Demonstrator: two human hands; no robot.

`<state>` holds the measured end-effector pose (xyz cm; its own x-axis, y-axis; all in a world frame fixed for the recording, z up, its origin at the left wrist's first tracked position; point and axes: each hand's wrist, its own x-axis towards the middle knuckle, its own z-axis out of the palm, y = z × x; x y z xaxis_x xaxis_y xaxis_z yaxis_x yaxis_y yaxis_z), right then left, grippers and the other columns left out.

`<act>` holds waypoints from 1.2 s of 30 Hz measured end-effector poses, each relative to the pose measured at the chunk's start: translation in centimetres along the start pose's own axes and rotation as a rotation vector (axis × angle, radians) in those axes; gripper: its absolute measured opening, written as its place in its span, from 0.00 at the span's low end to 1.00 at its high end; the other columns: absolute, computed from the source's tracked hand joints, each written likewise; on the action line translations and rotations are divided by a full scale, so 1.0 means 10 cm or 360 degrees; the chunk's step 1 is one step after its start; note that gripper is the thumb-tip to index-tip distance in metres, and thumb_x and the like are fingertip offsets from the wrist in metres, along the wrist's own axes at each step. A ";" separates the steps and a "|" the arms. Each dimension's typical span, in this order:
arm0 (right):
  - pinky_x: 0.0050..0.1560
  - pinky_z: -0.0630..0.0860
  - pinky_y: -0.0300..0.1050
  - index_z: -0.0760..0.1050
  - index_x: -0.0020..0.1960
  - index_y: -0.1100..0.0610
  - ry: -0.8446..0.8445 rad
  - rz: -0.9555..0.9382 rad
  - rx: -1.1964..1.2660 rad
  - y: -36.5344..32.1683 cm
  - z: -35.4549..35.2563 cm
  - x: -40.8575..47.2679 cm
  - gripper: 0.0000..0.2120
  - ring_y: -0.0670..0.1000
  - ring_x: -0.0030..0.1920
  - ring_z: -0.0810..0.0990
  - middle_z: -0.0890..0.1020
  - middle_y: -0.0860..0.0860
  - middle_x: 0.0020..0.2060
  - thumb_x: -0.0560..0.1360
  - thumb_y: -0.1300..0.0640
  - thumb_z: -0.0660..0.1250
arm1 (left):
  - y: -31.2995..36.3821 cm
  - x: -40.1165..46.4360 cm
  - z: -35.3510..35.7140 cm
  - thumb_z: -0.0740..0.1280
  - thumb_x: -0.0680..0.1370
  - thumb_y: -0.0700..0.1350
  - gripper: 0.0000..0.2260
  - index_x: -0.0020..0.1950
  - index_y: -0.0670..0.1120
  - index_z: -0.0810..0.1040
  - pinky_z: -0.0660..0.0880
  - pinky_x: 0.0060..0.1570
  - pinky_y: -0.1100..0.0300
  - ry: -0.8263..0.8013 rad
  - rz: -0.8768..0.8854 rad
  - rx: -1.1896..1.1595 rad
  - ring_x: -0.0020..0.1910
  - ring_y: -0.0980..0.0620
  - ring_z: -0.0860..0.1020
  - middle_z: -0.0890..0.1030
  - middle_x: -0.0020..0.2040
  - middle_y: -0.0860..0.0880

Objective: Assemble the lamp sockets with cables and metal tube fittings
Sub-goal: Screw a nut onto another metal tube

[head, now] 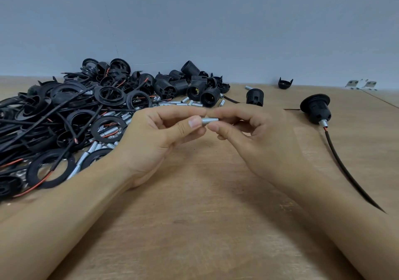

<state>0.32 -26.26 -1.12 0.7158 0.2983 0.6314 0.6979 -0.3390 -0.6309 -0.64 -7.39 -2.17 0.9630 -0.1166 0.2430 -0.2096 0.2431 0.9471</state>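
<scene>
Two hands are closed on one metal tube fitting (209, 120), pinched between left hand (164, 137) and right hand (254, 135) fingertips; it is judged light, rigid, slippery, best gripped at its ends; bare table (205, 215) lies below both hands; the parts pile (64, 115) crowds left of the left hand

Above the counter (194, 193), both hands, left hand (155, 137) and right hand (254, 132), pinch one metal tube fitting (209, 120) between fingertips, beside a heap of black socket parts (86, 111).
</scene>
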 end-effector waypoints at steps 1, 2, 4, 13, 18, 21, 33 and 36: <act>0.42 0.79 0.37 0.83 0.51 0.51 -0.0009 0.0025 -0.0004 0.00 -0.01 0.00 0.07 0.41 0.40 0.83 0.84 0.40 0.38 0.74 0.60 0.73 | 0.00 0.00 0.00 0.73 0.68 0.42 0.11 0.48 0.41 0.86 0.79 0.54 0.55 0.0018 0.0034 0.0020 0.50 0.45 0.84 0.85 0.50 0.39; 0.42 0.80 0.40 0.83 0.51 0.51 -0.0021 0.0019 -0.0022 0.01 -0.01 0.00 0.07 0.42 0.40 0.83 0.84 0.41 0.38 0.75 0.59 0.73 | 0.00 -0.01 0.01 0.73 0.68 0.42 0.11 0.49 0.41 0.85 0.79 0.54 0.54 0.0032 0.0050 0.0043 0.51 0.44 0.83 0.84 0.51 0.39; 0.43 0.79 0.42 0.84 0.52 0.55 -0.0024 -0.0136 -0.0158 0.01 -0.02 -0.01 0.06 0.45 0.40 0.82 0.85 0.45 0.39 0.76 0.60 0.71 | 0.00 0.00 0.01 0.73 0.69 0.45 0.14 0.51 0.39 0.85 0.80 0.52 0.55 0.0042 0.0009 0.0085 0.47 0.46 0.84 0.85 0.50 0.38; 0.39 0.76 0.36 0.84 0.50 0.53 -0.0066 -0.0157 -0.0231 -0.02 -0.06 0.00 0.05 0.45 0.38 0.81 0.84 0.43 0.36 0.76 0.56 0.70 | 0.02 -0.01 0.00 0.72 0.70 0.40 0.15 0.53 0.34 0.82 0.80 0.53 0.54 0.0015 -0.0086 0.0024 0.48 0.43 0.84 0.83 0.52 0.34; 0.39 0.80 0.42 0.83 0.46 0.54 -0.0165 0.0157 -0.0095 0.01 -0.03 0.01 0.07 0.44 0.35 0.83 0.83 0.46 0.33 0.77 0.52 0.68 | 0.00 -0.01 -0.01 0.74 0.67 0.40 0.16 0.52 0.35 0.83 0.78 0.58 0.52 0.0008 -0.0040 0.0059 0.55 0.40 0.82 0.83 0.53 0.36; 0.39 0.80 0.39 0.82 0.47 0.54 -0.0169 0.0204 0.0001 0.02 -0.03 0.00 0.06 0.43 0.35 0.82 0.83 0.46 0.34 0.77 0.53 0.68 | 0.01 -0.01 0.00 0.76 0.66 0.42 0.13 0.48 0.40 0.86 0.79 0.57 0.52 0.0043 -0.0020 0.0067 0.53 0.42 0.84 0.85 0.51 0.38; 0.38 0.75 0.40 0.82 0.48 0.58 -0.0085 -0.0210 -0.0341 0.00 -0.03 -0.01 0.05 0.47 0.37 0.79 0.82 0.47 0.36 0.77 0.57 0.70 | 0.03 -0.01 0.01 0.73 0.68 0.39 0.11 0.49 0.36 0.84 0.80 0.53 0.55 -0.0004 -0.0071 -0.0051 0.53 0.41 0.83 0.84 0.52 0.36; 0.38 0.76 0.49 0.82 0.47 0.61 -0.0024 -0.0452 -0.0533 -0.01 -0.02 -0.01 0.05 0.51 0.36 0.79 0.82 0.52 0.36 0.76 0.59 0.71 | 0.03 -0.01 -0.01 0.73 0.68 0.41 0.12 0.49 0.37 0.85 0.81 0.50 0.57 0.0006 -0.0120 -0.0017 0.49 0.45 0.84 0.84 0.51 0.37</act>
<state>0.20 -26.39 -1.00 0.4986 0.4335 0.7507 0.8219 -0.5115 -0.2505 -0.75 -7.26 -1.94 0.9766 -0.1312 0.1705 -0.1349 0.2440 0.9603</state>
